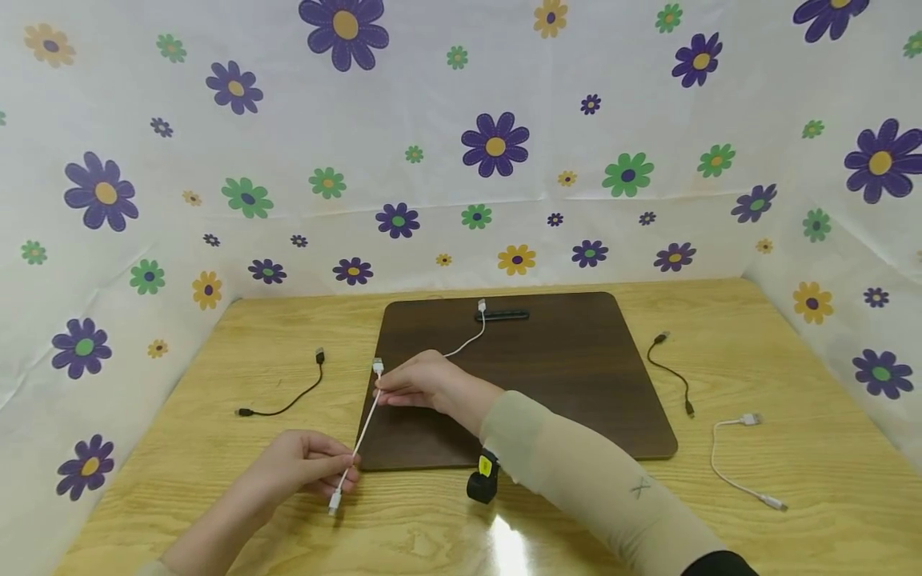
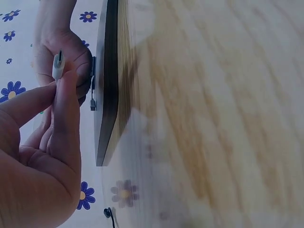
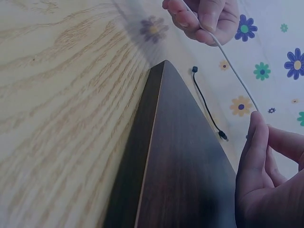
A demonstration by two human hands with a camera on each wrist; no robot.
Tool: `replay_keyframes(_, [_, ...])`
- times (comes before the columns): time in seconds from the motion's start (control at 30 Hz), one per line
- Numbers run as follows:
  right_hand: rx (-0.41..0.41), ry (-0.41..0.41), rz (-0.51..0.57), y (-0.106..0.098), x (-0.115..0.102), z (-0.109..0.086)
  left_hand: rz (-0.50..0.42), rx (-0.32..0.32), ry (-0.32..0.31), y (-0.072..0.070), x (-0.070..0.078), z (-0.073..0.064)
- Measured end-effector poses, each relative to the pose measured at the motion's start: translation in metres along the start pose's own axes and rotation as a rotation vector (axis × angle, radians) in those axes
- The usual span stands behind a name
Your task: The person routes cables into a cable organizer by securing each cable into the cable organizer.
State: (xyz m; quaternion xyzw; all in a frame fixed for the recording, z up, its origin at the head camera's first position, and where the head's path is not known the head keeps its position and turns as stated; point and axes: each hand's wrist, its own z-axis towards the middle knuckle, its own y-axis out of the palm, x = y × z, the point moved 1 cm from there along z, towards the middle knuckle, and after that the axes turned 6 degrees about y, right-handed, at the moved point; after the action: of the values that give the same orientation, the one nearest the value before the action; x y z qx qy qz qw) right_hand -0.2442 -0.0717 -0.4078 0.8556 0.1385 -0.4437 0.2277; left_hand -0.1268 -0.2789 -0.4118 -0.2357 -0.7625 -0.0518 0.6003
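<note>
A short white USB cable [image 1: 366, 422] is stretched between my two hands over the near left corner of the dark brown board [image 1: 562, 384]. My left hand [image 1: 310, 462] pinches it between thumb and fingers near its lower end, where the small white plug [image 2: 58, 67] sticks out past the fingertips. Higher up, my right hand [image 1: 432, 384] pinches the other end just below the USB-A plug [image 1: 378, 366]. In the right wrist view the cable [image 3: 237, 78] runs almost straight from hand to hand, above the board's edge.
Another white cable [image 1: 471, 344] lies on the board, its plug beside a slim black bar [image 1: 502, 315]. A black cable [image 1: 295, 400] lies left of the board. Right of it are a black cable [image 1: 671, 371] and a white cable [image 1: 727, 477]. Flowered cloth [image 1: 432, 160] walls the table.
</note>
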Motion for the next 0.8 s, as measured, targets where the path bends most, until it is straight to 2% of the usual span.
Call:
replay_keyframes(0.27, [0.002,0.009,0.017,-0.011,0.002,-0.005,-0.04,-0.031,-0.008,0.007,0.003,0.006])
replay_keyframes(0.53, [0.012,0.0,0.001,-0.022,0.003,-0.008,-0.016,-0.037,-0.015,0.012,0.006,0.015])
replay_keyframes(0.8, [0.036,-0.001,0.009,-0.032,0.002,-0.01,-0.039,-0.059,0.007,0.017,0.007,0.026])
